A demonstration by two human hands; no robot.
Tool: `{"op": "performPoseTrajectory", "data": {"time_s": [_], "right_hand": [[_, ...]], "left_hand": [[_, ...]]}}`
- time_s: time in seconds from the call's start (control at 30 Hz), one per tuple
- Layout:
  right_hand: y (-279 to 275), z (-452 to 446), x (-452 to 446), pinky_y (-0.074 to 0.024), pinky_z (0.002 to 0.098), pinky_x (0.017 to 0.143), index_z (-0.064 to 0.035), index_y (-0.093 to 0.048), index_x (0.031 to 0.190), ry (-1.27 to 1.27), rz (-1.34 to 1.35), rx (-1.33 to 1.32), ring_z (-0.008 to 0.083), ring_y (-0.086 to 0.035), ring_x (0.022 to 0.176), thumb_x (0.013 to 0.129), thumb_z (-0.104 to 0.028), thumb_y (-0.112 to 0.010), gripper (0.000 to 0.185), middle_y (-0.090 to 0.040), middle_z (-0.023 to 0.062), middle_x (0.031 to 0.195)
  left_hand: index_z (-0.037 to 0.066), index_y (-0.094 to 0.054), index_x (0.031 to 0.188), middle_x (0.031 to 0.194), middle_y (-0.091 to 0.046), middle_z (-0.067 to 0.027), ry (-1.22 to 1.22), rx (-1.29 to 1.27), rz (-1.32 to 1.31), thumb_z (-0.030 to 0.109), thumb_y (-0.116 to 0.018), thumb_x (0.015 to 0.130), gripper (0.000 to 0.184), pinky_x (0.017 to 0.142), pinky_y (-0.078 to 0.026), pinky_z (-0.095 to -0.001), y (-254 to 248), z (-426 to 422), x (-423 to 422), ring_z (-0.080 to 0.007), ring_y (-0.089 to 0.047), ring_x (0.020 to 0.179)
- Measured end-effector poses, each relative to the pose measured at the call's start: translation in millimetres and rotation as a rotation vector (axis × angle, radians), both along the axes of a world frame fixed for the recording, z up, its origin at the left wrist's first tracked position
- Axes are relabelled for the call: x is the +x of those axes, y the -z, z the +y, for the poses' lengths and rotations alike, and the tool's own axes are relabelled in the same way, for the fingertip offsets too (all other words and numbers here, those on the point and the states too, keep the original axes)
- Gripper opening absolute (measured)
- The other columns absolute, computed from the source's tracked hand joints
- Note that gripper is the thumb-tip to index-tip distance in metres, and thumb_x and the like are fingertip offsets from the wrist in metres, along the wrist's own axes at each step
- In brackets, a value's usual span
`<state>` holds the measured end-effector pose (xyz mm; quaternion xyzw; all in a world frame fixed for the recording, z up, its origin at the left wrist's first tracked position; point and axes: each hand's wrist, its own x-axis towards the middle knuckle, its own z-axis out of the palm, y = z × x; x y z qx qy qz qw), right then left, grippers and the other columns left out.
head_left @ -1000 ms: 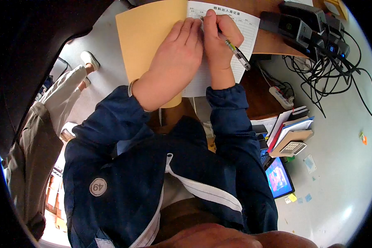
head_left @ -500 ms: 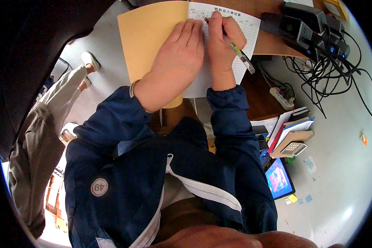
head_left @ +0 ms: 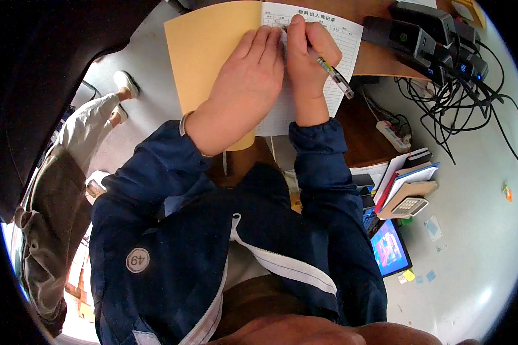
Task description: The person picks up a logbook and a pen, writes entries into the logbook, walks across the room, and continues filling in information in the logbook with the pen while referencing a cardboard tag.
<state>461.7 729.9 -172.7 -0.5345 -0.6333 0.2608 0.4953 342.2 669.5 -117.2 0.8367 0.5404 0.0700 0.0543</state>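
Note:
An open record book (head_left: 204, 54) lies in front of me, its tan inside cover on the left and a printed, ruled page (head_left: 345, 49) with a Chinese heading on the right. My left hand (head_left: 244, 86) rests flat across the fold, fingers together and stretched toward the top rows. Close beside it, my right hand (head_left: 308, 66) grips a clear-barrelled pen (head_left: 338, 80). The pen's tip meets the page near the upper rows, between the two hands; its back end slants down to the right.
Black electronic devices (head_left: 423, 37) with tangled cables (head_left: 443, 109) sit to the right. Below them are a power strip (head_left: 392, 135), upright folders (head_left: 406, 178), a calculator (head_left: 410, 206) and a lit screen (head_left: 390, 247). Another person's leg (head_left: 89, 126) is at the left.
My right hand and the pen have shifted slightly left and up over the page. My left hand stays put. The other person at the left has moved a little.

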Motion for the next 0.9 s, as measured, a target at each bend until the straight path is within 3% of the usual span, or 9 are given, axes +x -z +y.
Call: {"op": "performPoseTrajectory", "data": {"time_s": [0.27,0.47,0.77,0.87,0.9], "right_hand": [[-16.2,-1.3,-4.6,-0.0363,0.0276,0.048,-0.0001,-0.06,0.065,0.044,0.077,-0.088,0.0078,-0.046,0.053,0.092,-0.007,-0.072,0.03,-0.058,0.0035,0.058],[1.4,3.5,-3.4,-0.0352,0.0277,0.048,0.0008,-0.057,0.065,0.025,0.029,0.053,0.0085,-0.044,0.053,0.092,-0.006,-0.073,0.031,-0.054,0.0043,0.056],[-2.1,-0.2,4.0,-0.0373,0.0283,0.05,0.0012,-0.055,0.065,0.006,-0.048,-0.024,0.0094,-0.047,0.054,0.094,-0.008,-0.07,0.034,-0.055,0.0042,0.058],[3.3,-0.6,4.7,-0.0384,0.0262,0.051,0.0011,-0.058,0.066,0.117,0.218,-0.206,0.0085,-0.048,0.055,0.097,-0.012,-0.068,0.035,-0.059,0.0026,0.061],[0.4,0.4,6.1,-0.0388,0.0257,0.052,0.0012,-0.059,0.066,0.093,0.186,-0.192,0.0081,-0.048,0.056,0.097,-0.013,-0.068,0.035,-0.061,0.0023,0.062]], "left_hand": [[-0.012,-0.064,0.12,0.131,-0.061,-0.025,0.012,-0.006,0.037,0.014,-0.056,0.082,0.046,0.115,-0.036,-0.0424,-4.6,2.7,-0.7,-0.035,-0.054,0.127],[-0.011,-0.064,0.12,0.131,-0.061,-0.0248,0.003,-0.015,0.029,0.014,-0.056,0.083,0.046,0.115,-0.036,-0.0425,-4.4,2.5,-0.7,-0.0348,-0.054,0.128],[-0.012,-0.064,0.12,0.131,-0.062,-0.0253,-0.002,-0.012,0.019,0.014,-0.056,0.083,0.046,0.115,-0.037,-0.0431,-0.8,1.0,0.2,-0.0356,-0.055,0.128],[-0.012,-0.064,0.12,0.131,-0.061,-0.026,0.008,-0.006,0.056,0.014,-0.056,0.083,0.046,0.114,-0.037,-0.0433,-0.1,1.8,1.3,-0.0365,-0.055,0.127],[-0.011,-0.063,0.122,0.132,-0.06,-0.0253,0.007,-0.013,0.065,0.014,-0.058,0.082,0.047,0.114,-0.038,-0.0445,0.9,1.4,1.9,-0.0362,-0.054,0.128]]}}
